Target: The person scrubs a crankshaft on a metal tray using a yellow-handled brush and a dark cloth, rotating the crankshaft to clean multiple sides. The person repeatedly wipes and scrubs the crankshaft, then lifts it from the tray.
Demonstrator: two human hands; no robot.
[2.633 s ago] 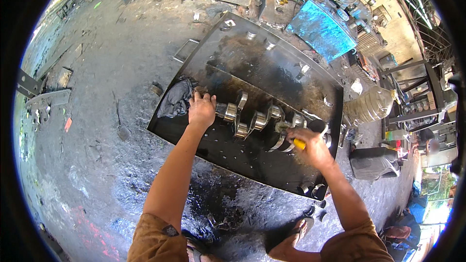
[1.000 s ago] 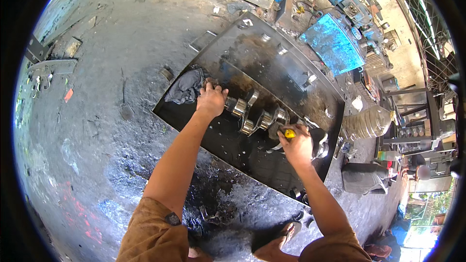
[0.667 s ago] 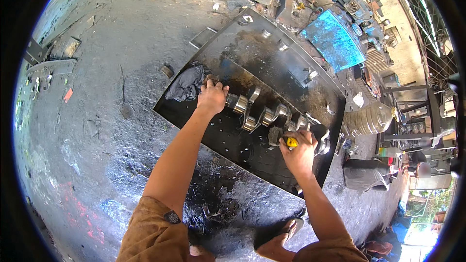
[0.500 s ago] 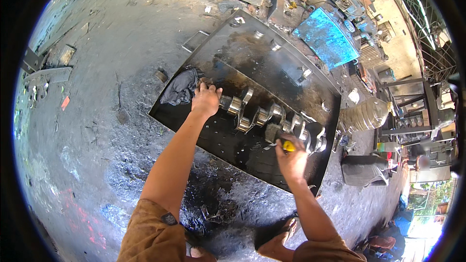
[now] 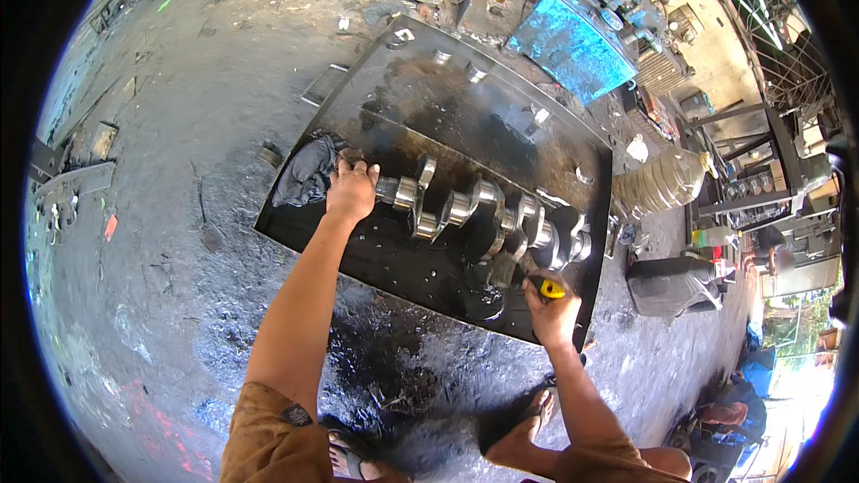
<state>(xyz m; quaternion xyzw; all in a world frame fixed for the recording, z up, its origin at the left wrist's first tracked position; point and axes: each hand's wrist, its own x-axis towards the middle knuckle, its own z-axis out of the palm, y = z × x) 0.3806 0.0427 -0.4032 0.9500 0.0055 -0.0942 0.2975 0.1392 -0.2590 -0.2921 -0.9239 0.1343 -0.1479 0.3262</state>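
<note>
A shiny metal crankshaft (image 5: pixel 418 199) lies across a large black, oily metal tray (image 5: pixel 376 255). My left hand (image 5: pixel 352 190) is closed around its left end, beside a crumpled dark cloth (image 5: pixel 309 170). My right hand (image 5: pixel 555 320) grips a brush with a yellow handle (image 5: pixel 552 289), near the tray's right front. Its dark bristles (image 5: pixel 503 270) point left, just below the crankshaft's right half; whether they touch it I cannot tell. Wet, dark liquid spots the tray floor around the brush.
Small metal pieces (image 5: pixel 478 73) lie in the tray's far part. Right of the tray are a large clear plastic jug (image 5: pixel 660 183) and a dark grey jerrycan (image 5: pixel 673 286). A blue machine (image 5: pixel 573 46) stands behind. My sandalled feet (image 5: pixel 528 429) are close to the tray's front.
My right hand has moved nearer to me and a little right, drawing the brush below the crankshaft. The crank throws show at a slightly different angle. My left hand stays at the left end.
</note>
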